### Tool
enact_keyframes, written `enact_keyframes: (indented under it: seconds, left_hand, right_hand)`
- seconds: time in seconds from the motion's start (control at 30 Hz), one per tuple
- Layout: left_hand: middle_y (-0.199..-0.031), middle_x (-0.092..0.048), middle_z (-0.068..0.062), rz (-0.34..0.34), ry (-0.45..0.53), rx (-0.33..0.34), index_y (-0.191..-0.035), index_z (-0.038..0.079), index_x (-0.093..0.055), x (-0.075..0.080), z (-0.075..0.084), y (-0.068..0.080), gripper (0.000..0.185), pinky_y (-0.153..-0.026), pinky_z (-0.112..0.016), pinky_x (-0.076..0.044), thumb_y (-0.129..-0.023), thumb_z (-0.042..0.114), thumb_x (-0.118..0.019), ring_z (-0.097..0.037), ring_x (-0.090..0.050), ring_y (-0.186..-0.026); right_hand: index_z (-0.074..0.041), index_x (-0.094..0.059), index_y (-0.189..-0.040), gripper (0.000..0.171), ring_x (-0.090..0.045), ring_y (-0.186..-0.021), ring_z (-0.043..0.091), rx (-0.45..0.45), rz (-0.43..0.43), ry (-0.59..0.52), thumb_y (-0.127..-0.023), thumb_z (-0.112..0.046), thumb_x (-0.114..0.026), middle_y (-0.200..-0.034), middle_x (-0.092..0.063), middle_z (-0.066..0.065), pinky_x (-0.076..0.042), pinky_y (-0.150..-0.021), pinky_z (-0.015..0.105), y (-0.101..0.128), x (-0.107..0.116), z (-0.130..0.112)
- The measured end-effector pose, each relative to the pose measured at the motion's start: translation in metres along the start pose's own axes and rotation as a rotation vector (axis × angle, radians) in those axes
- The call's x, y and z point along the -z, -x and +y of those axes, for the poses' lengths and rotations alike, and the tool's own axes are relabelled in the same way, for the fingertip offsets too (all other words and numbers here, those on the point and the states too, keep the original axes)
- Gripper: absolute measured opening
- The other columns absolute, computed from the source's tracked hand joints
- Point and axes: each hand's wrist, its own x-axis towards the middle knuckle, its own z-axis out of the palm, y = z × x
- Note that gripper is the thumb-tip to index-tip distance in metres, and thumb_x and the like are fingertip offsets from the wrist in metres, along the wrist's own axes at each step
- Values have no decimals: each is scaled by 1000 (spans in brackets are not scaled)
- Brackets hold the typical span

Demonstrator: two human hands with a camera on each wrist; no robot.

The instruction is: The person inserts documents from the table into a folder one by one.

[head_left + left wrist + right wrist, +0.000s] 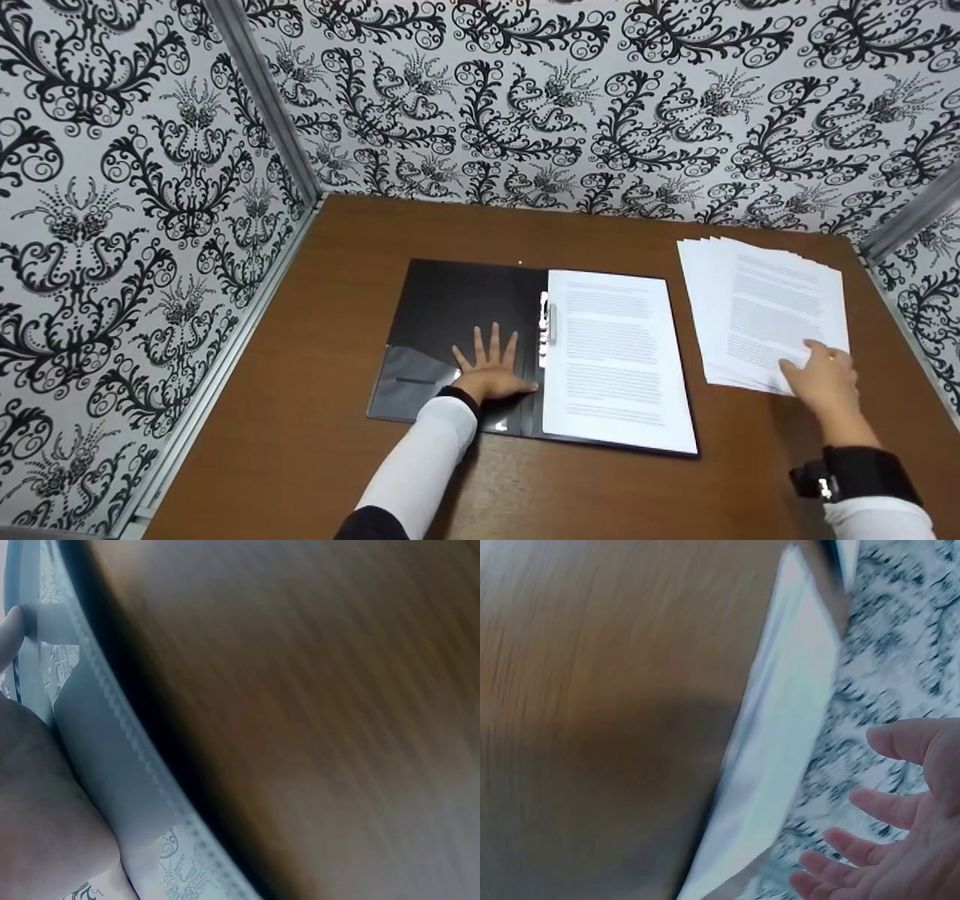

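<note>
Left hand (491, 367): flat, fingers spread, pressing the open black folder (450, 330) on the brown surface (315, 420); keep it pinned. Filed sheet (615, 360): lies inside, right of clip. Loose stack (765, 315): fanned, far right. Right hand (821, 379): relaxed on stack's near edge, gripping nothing; best peel one sheet only.

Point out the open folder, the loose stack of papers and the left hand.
folder (450, 300), head view, bare black inside cover.
stack of papers (757, 307), head view, middle of top sheet.
left hand (491, 371), head view, back of hand.
</note>
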Motion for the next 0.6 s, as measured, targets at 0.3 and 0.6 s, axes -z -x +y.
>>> enact_keyframes:
  seconds: [0.3,0.6]
  left_hand:
    - [-159,29,-3,8,32,-5,-156,31,4,3,3,4,106,-101,-72,22,-80,67,-60,-35,36,-139]
    - [-158,30,-2,-22,25,2,-156,31,6,7,4,7,104,-102,-70,23,-82,66,-58,-34,37,-139]
  right_hand:
    - [20,-13,-140,79,-11,-125,69,-175,-89,-45,-96,-37,-46,-137,-1,54,-24,-99,73,-21,6,23]
    - [31,-12,-130,84,-18,-117,68,-224,-140,-34,-91,-33,-50,-124,-10,57,-29,-93,72,-22,9,39]
